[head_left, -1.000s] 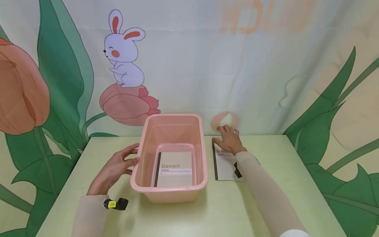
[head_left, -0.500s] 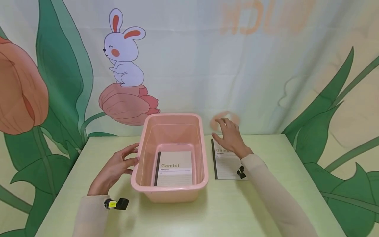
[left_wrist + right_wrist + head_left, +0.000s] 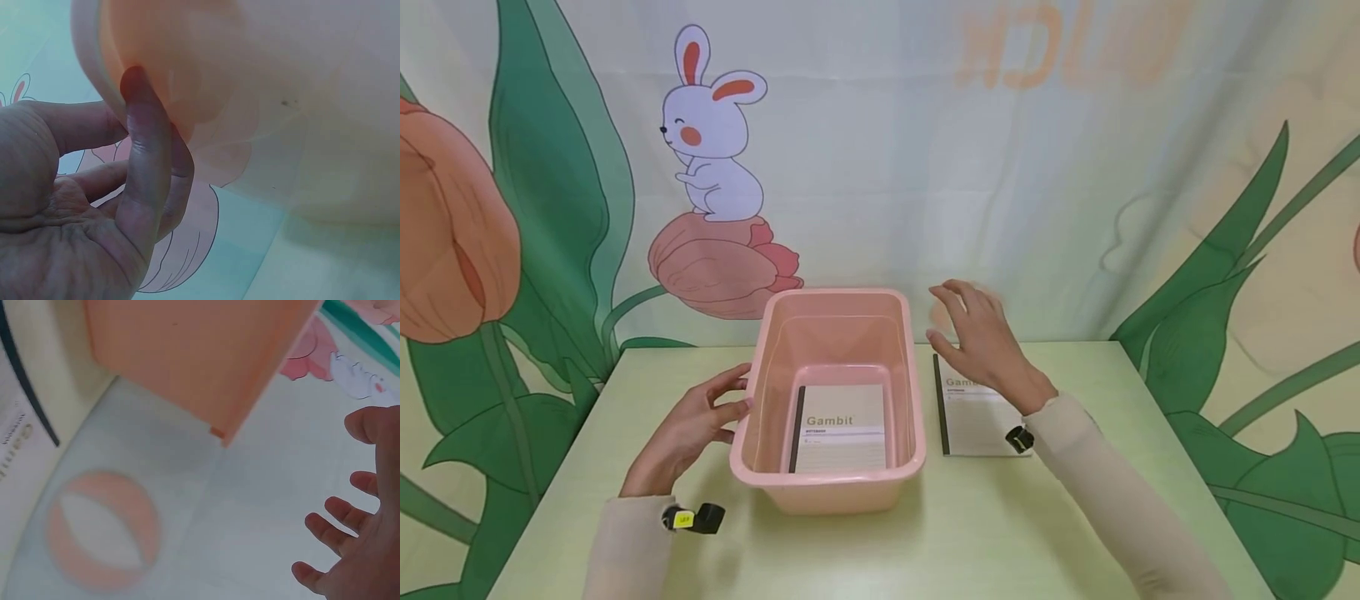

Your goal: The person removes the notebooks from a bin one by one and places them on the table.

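Pale printed cloth (image 3: 880,183) hangs behind the pale green tabletop (image 3: 970,542), bearing a white rabbit (image 3: 718,187), coral tulips and green leaves. We find one off-white, black-spined notebook lettered "Gambit" (image 3: 841,429) lying flat on the floor of a pale pink, rectangular, plastic-looking basin (image 3: 831,480). A matching off-white notebook with a black spine (image 3: 981,425) lies flat on the tabletop, just right of the basin and apart from it. We note the left hand (image 3: 692,425) grasping the basin's left rim, fingers bent beneath the lip. The right hand (image 3: 988,346) is released and holds nothing; its fingers are spread above the outer notebook's far end, and we observe no contact. We judge the main hazard to be the rim hold: an uneven pull could tilt the basin and send the loose notebook sliding inside. The outer notebook's cover offers little edge; a careless fingertip could, in our assessment, push it askew. A low sideways sweep by the right hand might also knock the basin's near wall.
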{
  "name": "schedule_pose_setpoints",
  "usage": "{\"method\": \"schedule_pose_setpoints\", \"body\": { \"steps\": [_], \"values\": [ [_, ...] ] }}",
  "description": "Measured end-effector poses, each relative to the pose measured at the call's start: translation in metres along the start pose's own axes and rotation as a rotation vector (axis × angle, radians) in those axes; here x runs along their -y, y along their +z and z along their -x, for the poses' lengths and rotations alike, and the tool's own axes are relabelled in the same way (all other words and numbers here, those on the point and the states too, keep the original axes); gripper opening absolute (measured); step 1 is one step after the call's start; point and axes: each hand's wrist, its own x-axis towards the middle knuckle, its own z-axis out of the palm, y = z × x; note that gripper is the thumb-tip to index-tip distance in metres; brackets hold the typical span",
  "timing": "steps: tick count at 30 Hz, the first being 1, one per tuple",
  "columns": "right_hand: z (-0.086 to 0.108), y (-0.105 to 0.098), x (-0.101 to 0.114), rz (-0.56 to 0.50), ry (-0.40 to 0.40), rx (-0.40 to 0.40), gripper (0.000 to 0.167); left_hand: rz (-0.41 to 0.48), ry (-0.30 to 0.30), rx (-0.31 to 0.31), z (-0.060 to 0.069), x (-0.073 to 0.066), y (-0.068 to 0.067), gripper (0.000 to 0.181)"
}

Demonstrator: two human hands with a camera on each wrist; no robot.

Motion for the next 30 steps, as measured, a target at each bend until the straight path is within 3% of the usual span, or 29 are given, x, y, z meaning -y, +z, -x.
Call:
{"method": "schedule_pose_setpoints", "body": {
  "steps": [9, 16, 22, 30],
  "values": [
    [-0.02, -0.026, 0.044, -0.009, -0.084, 0.023, 0.058, -0.004, -0.003, -0.006, 0.001, 0.0, 0.001, 0.068],
    [-0.041, -0.031, 0.074, 0.012, -0.034, 0.197, 0.066, -0.01, -0.01, -0.005, 0.0, 0.002, 0.0, 0.068],
    [-0.066, -0.019, 0.091, -0.028, -0.018, 0.384, 0.075, -0.012, -0.011, -0.015, 0.0, 0.0, -0.001, 0.069],
    [-0.086, 0.015, 0.108, -0.102, 0.008, 0.55, 0.078, -0.007, -0.011, -0.013, -0.001, -0.001, 0.001, 0.068]
  ]
}}
